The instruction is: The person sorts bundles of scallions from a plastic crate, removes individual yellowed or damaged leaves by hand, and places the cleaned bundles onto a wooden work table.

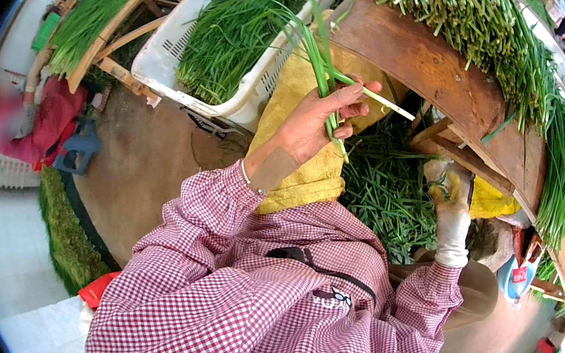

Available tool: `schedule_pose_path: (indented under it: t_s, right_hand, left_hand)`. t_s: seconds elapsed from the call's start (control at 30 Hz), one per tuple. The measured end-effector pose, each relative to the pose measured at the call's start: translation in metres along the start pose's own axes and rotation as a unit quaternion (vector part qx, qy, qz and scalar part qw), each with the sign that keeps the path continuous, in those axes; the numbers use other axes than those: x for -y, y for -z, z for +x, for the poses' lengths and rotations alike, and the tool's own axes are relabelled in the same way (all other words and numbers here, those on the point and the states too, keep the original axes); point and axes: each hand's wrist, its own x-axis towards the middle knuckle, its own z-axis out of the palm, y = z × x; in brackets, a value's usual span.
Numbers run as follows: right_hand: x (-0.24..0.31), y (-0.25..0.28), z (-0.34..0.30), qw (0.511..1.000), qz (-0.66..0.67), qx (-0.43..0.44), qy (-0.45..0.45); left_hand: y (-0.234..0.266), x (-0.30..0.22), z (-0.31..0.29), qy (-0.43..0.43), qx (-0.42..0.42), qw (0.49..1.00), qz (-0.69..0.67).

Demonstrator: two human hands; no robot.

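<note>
My bare left hand (318,118) is closed round a few green chives (323,60). Their leaves rise toward the crate, and one pale stalk end sticks out to the right past my fingertips. Lower right, my right hand (452,199) wears a stained whitish glove and is beside the wooden bench's (428,49) underside. Its fingers are blurred, so whether it grips anything is unclear. Between my hands, loose chive leaves (388,183) lie in a heap below the bench. A yellow woven cloth (297,171) covers my lap.
Ahead on the left is a white plastic crate (163,54) with chives in it. Bunches of chives (474,23) lie along the bench's far side. Further left stand a sloped wooden rack (129,10) with more chives, a blue stool (79,148) and another person (47,120).
</note>
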Motion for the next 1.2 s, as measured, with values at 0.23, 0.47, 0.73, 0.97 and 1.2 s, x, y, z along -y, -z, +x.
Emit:
schedule_pose_path:
  t_s: [0.23,0.47,0.73,0.97,1.2]
  right_hand:
    - [0.102,0.017,0.034,0.959,0.217,-0.032,0.182]
    - [0.108,-0.01,0.015,0.855,0.466,0.206,-0.101]
    - [0.112,-0.042,-0.003,0.975,0.186,0.026,0.119]
    - [0.103,-0.055,0.004,0.978,0.192,0.026,0.077]
    - [0.099,-0.063,0.004,0.946,0.292,0.144,-0.003]
  left_hand:
    - [-0.008,0.017,0.007,0.056,0.006,0.997,0.055]
    - [0.012,0.034,0.017,0.076,0.035,0.993,-0.085]
    - [0.011,0.051,0.024,0.022,-0.072,0.991,-0.11]
    - [0.0,0.051,0.016,0.015,-0.094,0.979,-0.18]
    - [0.005,0.055,0.008,0.017,-0.09,0.983,-0.158]
